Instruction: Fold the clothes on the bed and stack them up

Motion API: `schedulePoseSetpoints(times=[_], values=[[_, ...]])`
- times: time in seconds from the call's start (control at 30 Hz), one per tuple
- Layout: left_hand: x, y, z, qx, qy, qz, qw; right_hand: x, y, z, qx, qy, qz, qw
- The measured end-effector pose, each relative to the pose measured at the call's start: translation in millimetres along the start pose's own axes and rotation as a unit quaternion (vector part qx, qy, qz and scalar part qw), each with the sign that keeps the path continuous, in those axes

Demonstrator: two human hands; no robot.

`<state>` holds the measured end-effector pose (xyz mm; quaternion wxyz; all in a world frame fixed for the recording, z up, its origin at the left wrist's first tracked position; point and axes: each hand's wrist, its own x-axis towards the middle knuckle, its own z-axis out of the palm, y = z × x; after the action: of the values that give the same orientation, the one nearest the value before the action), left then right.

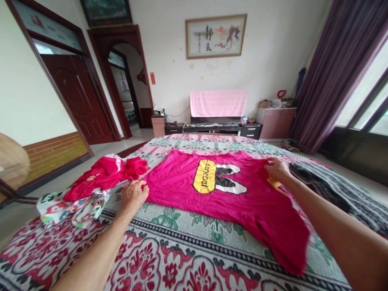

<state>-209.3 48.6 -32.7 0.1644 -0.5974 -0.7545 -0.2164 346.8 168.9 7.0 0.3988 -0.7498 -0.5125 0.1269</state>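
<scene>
A bright pink T-shirt (176, 182) lies spread sideways across a patterned cloth, its yellow label print and cartoon eyes facing up. My left hand (135, 194) has its fingers closed on the shirt's hem at the left end. At the right end, my right hand (277, 169) pinches the shirt near the collar, where a bit of yellow shows below the fingers. One sleeve hangs toward me on the right side. Slight wrinkles run over the fabric.
Left of the shirt is a heap of red clothing (100, 173) on a white printed garment (72, 208). Dark striped fabric (342, 190) lies on the right. The flowered cover (169, 262) spreads underneath. Beyond stands a low black cabinet (253, 131) with a pink towel (218, 103) above.
</scene>
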Motion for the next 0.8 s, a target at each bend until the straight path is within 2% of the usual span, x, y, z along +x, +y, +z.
schedulePoseSetpoints(times=[0.07,0.17,0.23,0.3,0.4,0.47,0.57,0.67,0.8], values=[[0,1,-1.0,0.003,-0.002,0.0,1.0,-1,3,-3,-0.133,0.038,-0.045,0.989],[0,1,-1.9,0.005,-0.002,0.001,1.0,-4,10,-5,-0.219,0.016,-0.058,0.974],[-1,1,-2.0,0.001,-0.003,0.003,1.0,-5,12,-8,-0.238,-0.011,-0.042,0.97],[0,0,-1.9,-0.004,-0.006,0.003,1.0,-8,10,-12,-0.237,-0.012,-0.045,0.97],[0,0,-2.5,-0.011,-0.014,-0.007,1.0,-23,-2,-19,-0.226,0.028,-0.109,0.968],[1,0,-3.7,-0.022,-0.025,-0.018,0.999,-43,-13,-20,-0.209,0.045,-0.172,0.962],[1,-1,-6.7,-0.05,-0.044,-0.029,0.997,-85,-29,-16,-0.135,-0.009,-0.269,0.954],[1,-2,-10.2,-0.081,-0.059,-0.035,0.994,-130,-41,-15,-0.085,-0.114,-0.339,0.93],[1,-5,-13.2,-0.113,-0.074,-0.043,0.99,-175,-49,-30,-0.069,-0.213,-0.364,0.904]])
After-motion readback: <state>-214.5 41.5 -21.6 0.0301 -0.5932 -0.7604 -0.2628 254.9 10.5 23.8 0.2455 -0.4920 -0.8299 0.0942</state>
